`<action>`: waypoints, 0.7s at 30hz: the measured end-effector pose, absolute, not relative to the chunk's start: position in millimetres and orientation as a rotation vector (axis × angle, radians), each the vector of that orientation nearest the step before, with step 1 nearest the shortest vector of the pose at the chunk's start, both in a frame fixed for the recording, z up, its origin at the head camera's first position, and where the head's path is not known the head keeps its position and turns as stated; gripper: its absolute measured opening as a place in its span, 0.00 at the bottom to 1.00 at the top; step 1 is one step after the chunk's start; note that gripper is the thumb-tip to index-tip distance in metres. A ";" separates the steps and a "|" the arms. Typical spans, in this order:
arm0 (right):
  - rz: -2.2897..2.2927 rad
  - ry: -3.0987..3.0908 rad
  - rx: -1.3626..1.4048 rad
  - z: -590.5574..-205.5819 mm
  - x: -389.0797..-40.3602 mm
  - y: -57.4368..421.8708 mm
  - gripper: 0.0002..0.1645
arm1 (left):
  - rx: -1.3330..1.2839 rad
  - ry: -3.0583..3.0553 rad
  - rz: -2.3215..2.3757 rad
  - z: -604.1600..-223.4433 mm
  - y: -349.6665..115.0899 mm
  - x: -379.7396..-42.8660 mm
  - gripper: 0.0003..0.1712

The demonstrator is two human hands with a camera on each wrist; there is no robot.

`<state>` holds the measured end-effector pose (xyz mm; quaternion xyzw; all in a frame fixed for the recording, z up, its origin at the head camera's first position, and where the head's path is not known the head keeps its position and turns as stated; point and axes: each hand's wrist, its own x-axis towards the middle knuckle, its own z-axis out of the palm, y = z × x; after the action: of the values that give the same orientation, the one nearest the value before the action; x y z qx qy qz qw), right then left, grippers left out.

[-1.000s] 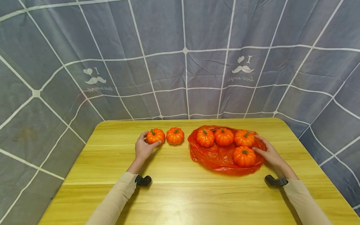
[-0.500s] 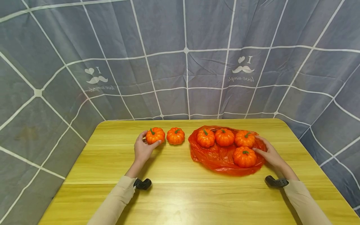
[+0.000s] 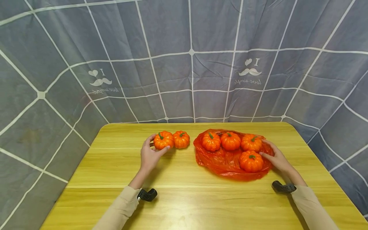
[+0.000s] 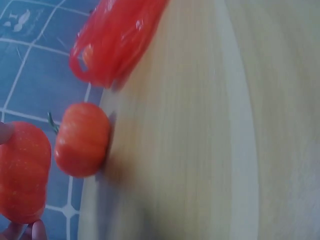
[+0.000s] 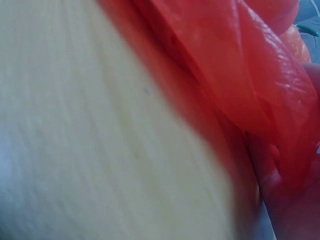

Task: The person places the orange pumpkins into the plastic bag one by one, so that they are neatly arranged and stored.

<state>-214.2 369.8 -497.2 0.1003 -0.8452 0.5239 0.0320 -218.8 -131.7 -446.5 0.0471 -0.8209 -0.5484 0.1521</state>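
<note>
My left hand (image 3: pixel 150 155) holds a small orange pumpkin (image 3: pixel 164 140) with a green stem, thumb in front and fingers round its far left side. In the left wrist view this held pumpkin (image 4: pixel 24 172) stands off the table, at the left edge. A second pumpkin (image 3: pixel 181 139) sits on the table just to its right, overlapped by it in the head view. My right hand (image 3: pixel 277 157) grips the right edge of a spread red plastic bag (image 3: pixel 221 163). Several pumpkins (image 3: pixel 251 161) lie on the bag; in the right wrist view its film (image 5: pixel 235 65) drapes over the hand.
The wooden table (image 3: pixel 184 198) runs back to a grey checked curtain (image 3: pixel 172 76) that hangs behind and at both sides. A dark wrist device (image 3: pixel 147 195) sits on the left wrist, and another like it (image 3: pixel 283 187) on the right.
My left hand has lifted the pumpkin a little and carried it right, so it now overlaps its neighbour. My right hand has stayed at the bag's edge.
</note>
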 end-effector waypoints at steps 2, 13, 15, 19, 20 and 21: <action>1.596 -2.618 0.301 -495.8 -213.7 369.4 0.37 | 0.120 -2.355 -1.579 -443.9 -128.4 -215.1 0.45; 1.619 -2.599 0.316 -496.6 -213.2 369.6 0.37 | 0.055 -2.389 -1.601 -435.4 -108.4 -196.1 0.45; 1.649 -2.584 0.322 -497.2 -213.3 369.5 0.37 | 0.036 -2.384 -1.620 -434.7 -104.0 -193.4 0.45; 1.669 -2.573 0.329 -497.8 -213.7 369.3 0.37 | -0.009 -2.381 -1.651 -433.5 -94.4 -189.5 0.44; 1.668 -2.572 0.330 -497.9 -213.8 369.3 0.37 | -0.019 -2.378 -1.659 -433.1 -91.9 -188.7 0.44; 1.669 -2.570 0.332 -497.9 -213.9 369.3 0.37 | -0.028 -2.377 -1.665 -432.7 -89.3 -188.1 0.44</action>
<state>-213.9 369.3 -497.9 0.1077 -0.8334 0.5413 0.0295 -188.1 -89.3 -432.7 -0.0097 -0.8132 -0.5697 0.1191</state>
